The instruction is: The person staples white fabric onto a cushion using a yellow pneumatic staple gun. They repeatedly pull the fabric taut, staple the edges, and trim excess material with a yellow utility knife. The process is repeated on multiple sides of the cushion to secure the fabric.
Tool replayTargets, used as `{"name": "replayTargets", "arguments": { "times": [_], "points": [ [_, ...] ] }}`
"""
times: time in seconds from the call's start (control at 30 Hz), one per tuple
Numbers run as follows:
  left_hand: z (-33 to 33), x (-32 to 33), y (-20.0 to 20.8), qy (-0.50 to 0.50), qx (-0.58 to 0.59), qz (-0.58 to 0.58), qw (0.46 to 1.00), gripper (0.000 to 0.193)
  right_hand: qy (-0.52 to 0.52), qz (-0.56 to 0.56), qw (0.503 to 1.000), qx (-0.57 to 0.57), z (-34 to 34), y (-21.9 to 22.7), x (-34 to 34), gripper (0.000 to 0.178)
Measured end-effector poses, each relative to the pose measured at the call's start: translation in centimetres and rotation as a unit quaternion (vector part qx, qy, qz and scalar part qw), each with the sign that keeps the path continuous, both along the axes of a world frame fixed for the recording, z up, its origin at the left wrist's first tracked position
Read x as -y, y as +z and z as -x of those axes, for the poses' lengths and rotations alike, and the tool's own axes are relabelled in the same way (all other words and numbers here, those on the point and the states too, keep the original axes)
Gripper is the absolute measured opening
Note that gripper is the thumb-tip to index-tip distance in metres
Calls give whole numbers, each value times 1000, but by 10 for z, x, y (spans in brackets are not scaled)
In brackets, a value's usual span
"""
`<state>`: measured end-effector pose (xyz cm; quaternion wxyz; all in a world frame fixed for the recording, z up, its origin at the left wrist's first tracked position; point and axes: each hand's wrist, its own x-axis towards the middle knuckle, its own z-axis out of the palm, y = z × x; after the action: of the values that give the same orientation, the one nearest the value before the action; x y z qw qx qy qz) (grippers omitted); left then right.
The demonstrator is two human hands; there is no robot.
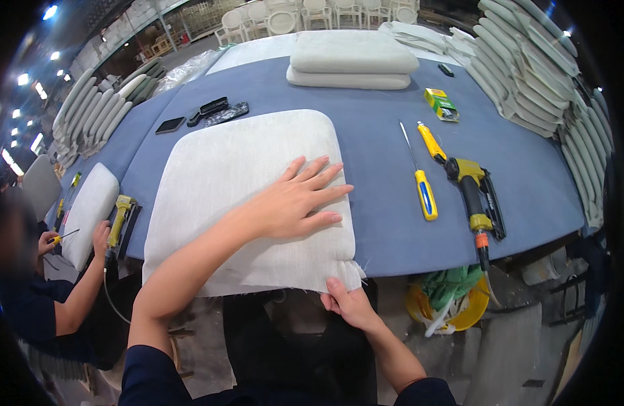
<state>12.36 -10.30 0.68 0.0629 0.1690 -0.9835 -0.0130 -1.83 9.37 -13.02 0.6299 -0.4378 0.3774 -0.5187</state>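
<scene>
A pale grey fabric-covered seat cushion (210, 176) lies on the blue work table in front of me, its near edge jutting past the table's front. My left hand (295, 199) rests on top of it with fingers spread flat, toward its right side. At the near right corner, my right hand (349, 304) pinches the loose, frayed fabric edge (346, 274). To the right lie a flat screwdriver (425, 193) with a yellow and blue handle, a yellow utility knife (432, 142) and a yellow-black pneumatic staple gun (473, 193); neither hand touches them.
Two stacked cushions (352, 57) sit at the table's far side. A green-yellow box (441, 105) and a phone (170, 125) also lie there. Tall cushion stacks (522, 74) stand right. A yellow bucket (471, 312) is below the edge. At left, a co-worker's arm (81, 294) nears another staple gun.
</scene>
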Motion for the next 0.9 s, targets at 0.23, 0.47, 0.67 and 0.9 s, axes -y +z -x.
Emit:
{"name": "replayTargets", "arguments": {
  "times": [0.23, 0.47, 0.67, 0.9],
  "points": [
    [14, 1, -6, 41, 12, 31, 999, 56, -12, 48, 998, -33, 1, -32, 3, 29],
    [8, -41, -29, 151, 12, 94, 984, 56, 39, 186, 977, -99, 14, -56, 18, 33],
    [17, -73, -46, 184, 4, 135, 974, 65, 91, 161, 977, -103, 28, -65, 17, 45],
    [21, -108, -63, 218, -97, 138, 961, 66, 23, 130, 991, 0, 9, -50, 9, 18]
  ]
}}
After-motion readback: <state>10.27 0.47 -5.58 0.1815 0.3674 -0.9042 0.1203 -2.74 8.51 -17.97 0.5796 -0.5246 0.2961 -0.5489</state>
